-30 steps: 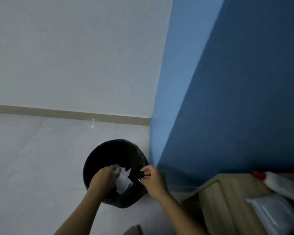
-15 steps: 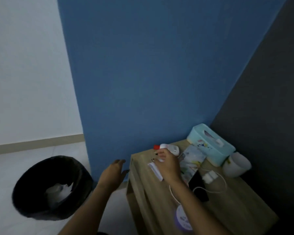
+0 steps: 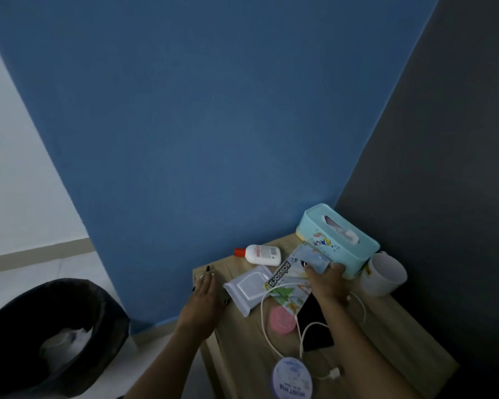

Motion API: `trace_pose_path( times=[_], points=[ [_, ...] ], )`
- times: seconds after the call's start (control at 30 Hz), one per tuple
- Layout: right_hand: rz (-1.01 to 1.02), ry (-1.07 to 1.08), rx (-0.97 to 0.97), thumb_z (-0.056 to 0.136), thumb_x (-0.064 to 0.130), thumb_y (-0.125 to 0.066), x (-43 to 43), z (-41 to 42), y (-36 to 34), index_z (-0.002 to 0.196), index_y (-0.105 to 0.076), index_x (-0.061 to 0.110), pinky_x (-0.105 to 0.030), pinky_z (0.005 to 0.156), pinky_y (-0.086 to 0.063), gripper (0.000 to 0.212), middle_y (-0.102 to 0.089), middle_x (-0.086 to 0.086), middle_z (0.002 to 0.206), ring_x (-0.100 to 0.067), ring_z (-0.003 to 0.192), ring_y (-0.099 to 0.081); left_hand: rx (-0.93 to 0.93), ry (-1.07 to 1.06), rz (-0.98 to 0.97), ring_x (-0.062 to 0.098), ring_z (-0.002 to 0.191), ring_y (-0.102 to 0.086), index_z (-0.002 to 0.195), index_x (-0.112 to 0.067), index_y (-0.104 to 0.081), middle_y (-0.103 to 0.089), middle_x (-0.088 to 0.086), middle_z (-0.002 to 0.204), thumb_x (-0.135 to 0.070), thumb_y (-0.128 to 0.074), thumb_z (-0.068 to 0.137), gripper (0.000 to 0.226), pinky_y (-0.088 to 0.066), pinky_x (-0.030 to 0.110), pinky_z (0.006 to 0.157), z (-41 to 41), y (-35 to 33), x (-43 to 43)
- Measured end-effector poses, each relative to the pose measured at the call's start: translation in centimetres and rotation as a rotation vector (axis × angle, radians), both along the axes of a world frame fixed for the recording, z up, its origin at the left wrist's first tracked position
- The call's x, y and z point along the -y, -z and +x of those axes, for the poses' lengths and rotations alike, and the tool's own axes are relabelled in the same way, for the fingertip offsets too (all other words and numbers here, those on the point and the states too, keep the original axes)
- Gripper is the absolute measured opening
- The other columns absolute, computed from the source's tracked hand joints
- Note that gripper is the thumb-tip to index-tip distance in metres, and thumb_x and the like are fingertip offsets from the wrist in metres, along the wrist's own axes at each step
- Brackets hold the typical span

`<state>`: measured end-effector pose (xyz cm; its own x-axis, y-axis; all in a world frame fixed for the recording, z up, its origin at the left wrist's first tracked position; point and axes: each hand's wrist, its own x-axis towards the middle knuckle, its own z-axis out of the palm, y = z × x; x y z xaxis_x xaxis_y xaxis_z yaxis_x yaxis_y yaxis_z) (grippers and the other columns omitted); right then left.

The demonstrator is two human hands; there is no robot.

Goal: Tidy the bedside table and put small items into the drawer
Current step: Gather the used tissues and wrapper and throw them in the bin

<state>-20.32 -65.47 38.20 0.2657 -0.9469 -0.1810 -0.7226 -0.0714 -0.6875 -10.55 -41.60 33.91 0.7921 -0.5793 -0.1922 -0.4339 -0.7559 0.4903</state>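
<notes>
A wooden bedside table stands in the corner. On it lie a white bottle with a red cap, a grey wipes pack, a flat scissors package, a pink round container, a black phone, a white cable and a purple round tin. My right hand grips the far end of the scissors package, thumb on top. My left hand rests open and flat on the table's left corner, beside the wipes pack. No drawer is visible.
A teal tissue box and a white cup stand at the back right of the table, against the dark wall. A black bin holding white paper sits on the floor to the left. A blue wall rises behind the table.
My view swung from the bin to the table. My right hand moved from the bottle and wipes pack to the scissors package. My left hand came onto the table corner.
</notes>
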Motion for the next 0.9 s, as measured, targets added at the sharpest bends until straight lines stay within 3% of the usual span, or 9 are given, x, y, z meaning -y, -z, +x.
trace_pose_path(
  times=[0.17,0.33,0.43,0.57,0.63,0.73,0.8,0.9],
  points=[
    [-0.012,0.016,-0.017,0.073,0.039,-0.076,0.9,0.5,0.8,0.113,-0.045,0.001,-0.052,0.090,-0.045,0.064,-0.061,-0.026,0.115,-0.046,0.109,-0.056,0.000,0.035,0.042,0.023,0.149,0.007,0.151,-0.006,0.005,0.010,0.008,0.161,-0.044,-0.031,0.100,0.073,-0.011,0.034,0.119,0.5,0.8,-0.2],
    [0.071,-0.042,0.024,0.070,0.041,-0.080,2.5,0.7,0.6,0.096,-0.070,-0.004,-0.040,0.070,-0.054,0.053,-0.072,-0.022,0.095,-0.036,0.085,-0.068,0.010,0.041,0.045,0.022,0.149,0.008,0.151,-0.007,0.006,0.010,0.007,0.161,-0.044,-0.031,0.100,0.072,-0.013,0.033,0.119,0.6,1.3,-0.2],
    [0.032,-0.097,0.082,0.073,0.036,-0.079,3.1,0.7,-0.5,0.079,-0.073,0.000,-0.033,0.063,-0.050,0.037,-0.073,-0.019,0.079,-0.032,0.071,-0.067,0.004,0.042,0.036,0.022,0.149,0.008,0.151,-0.007,0.006,0.010,0.007,0.161,-0.044,-0.032,0.100,0.073,-0.012,0.033,0.119,0.6,1.6,-0.4],
    [-0.089,-0.107,0.126,0.068,0.039,-0.079,2.6,0.7,-3.5,0.074,-0.070,0.006,-0.038,0.064,-0.054,0.035,-0.073,-0.015,0.077,-0.035,0.071,-0.069,-0.029,0.040,-0.015,0.021,0.149,0.004,0.152,-0.010,0.000,0.005,0.005,0.162,-0.046,-0.034,0.099,0.072,-0.015,0.033,0.118,0.7,1.4,-0.4],
    [-0.217,-0.112,0.096,0.073,0.039,-0.078,2.2,0.5,-5.8,0.078,-0.070,0.003,-0.032,0.062,-0.044,0.038,-0.072,-0.020,0.083,-0.038,0.078,-0.067,-0.046,0.033,-0.055,0.020,0.149,-0.004,0.153,-0.012,-0.008,-0.004,0.005,0.162,-0.043,-0.035,0.099,0.068,-0.017,0.031,0.117,0.6,0.5,-0.4],
    [-0.308,-0.181,0.200,0.076,0.030,-0.078,0.1,1.1,-9.2,0.082,-0.066,0.002,-0.035,0.065,-0.040,0.031,-0.070,-0.023,0.086,-0.039,0.082,-0.065,0.005,-0.018,-0.095,0.024,0.143,-0.027,0.150,-0.014,-0.022,-0.024,0.008,0.157,-0.039,-0.038,0.099,0.059,-0.029,0.033,0.112,1.2,-1.1,-1.8],
    [-0.304,-0.237,0.298,0.077,0.021,-0.076,-2.4,2.2,-10.5,0.083,-0.061,0.006,-0.033,0.066,-0.037,0.022,-0.066,-0.016,0.081,-0.032,0.079,-0.061,0.069,-0.067,-0.131,0.029,0.134,-0.041,0.147,-0.014,-0.030,-0.035,0.009,0.152,-0.035,-0.041,0.099,0.053,-0.039,0.037,0.106,2.1,-2.3,-4.2],
    [-0.313,-0.364,0.350,0.079,0.017,-0.074,-7.0,3.3,-11.3,0.087,-0.059,0.009,-0.030,0.065,-0.035,0.018,-0.065,-0.014,0.082,-0.024,0.072,-0.055,0.122,-0.151,-0.165,0.033,0.127,-0.046,0.145,-0.013,-0.034,-0.043,0.012,0.145,-0.028,-0.042,0.099,0.049,-0.044,0.042,0.099,3.4,-3.9,-8.0]
  ],
)
